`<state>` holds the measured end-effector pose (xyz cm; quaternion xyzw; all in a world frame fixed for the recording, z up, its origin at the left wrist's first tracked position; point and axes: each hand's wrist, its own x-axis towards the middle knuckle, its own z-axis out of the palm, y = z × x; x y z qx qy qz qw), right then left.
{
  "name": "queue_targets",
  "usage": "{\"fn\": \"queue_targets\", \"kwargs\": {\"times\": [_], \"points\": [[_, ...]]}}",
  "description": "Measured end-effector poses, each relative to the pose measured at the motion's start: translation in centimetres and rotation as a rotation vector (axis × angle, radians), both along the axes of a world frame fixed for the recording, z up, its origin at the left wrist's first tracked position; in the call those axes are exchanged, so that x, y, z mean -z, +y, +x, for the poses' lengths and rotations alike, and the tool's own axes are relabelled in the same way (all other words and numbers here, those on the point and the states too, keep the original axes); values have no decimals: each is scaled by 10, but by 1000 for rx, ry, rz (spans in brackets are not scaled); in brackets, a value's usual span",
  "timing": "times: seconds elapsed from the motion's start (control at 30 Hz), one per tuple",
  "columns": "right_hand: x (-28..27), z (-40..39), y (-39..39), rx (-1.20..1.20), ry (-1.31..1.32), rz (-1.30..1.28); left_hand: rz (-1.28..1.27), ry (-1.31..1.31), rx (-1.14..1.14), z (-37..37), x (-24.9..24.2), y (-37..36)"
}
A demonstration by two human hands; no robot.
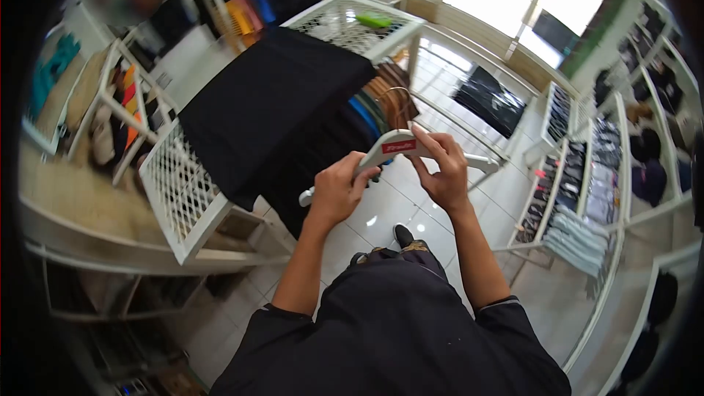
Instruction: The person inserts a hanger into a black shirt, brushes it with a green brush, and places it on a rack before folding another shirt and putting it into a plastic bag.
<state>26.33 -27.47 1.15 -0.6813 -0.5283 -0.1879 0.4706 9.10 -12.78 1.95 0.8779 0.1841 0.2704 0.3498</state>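
A white clothes hanger (pixel 433 148) with a red label and a metal hook is held in front of my body by both hands. My left hand (pixel 339 189) is closed round its left arm, whose tip pokes out past the wrist. With fingers and thumb, my right hand (pixel 442 169) pinches it just right of the label. Beyond the hanger, a black garment (pixel 282 84) lies spread over a white mesh-topped rack, its near edge hanging down. Brown, green and blue clothes (pixel 385 99) hang under that rack, close behind the hanger.
The white mesh top (pixel 183 183) sticks out at the rack's near left corner. A bright green item (pixel 374 20) lies on its far end. Shelves with folded, packed clothes (pixel 579 238) stand on the right. Black plastic (pixel 490 99) lies near the glass doors. White floor tiles (pixel 381 209) surround my feet.
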Motion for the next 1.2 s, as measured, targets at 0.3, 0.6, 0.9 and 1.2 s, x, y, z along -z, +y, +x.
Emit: {"fn": "queue_targets", "kwargs": {"times": [0.3, 0.6, 0.9, 1.2], "points": [[18, 59, 77, -249, -41, -75, 556, 42, -700, -39, 35, 64], [41, 101, 123, -482, 22, -157, 667, 200, -923, -46, 69, 85], [62, 110, 156, -651, 17, -188, 663, 219, -988, -38, 68, 81], [72, 121, 159, -718, 28, -208, 624, 190, -910, -47, 52, 79]]}}
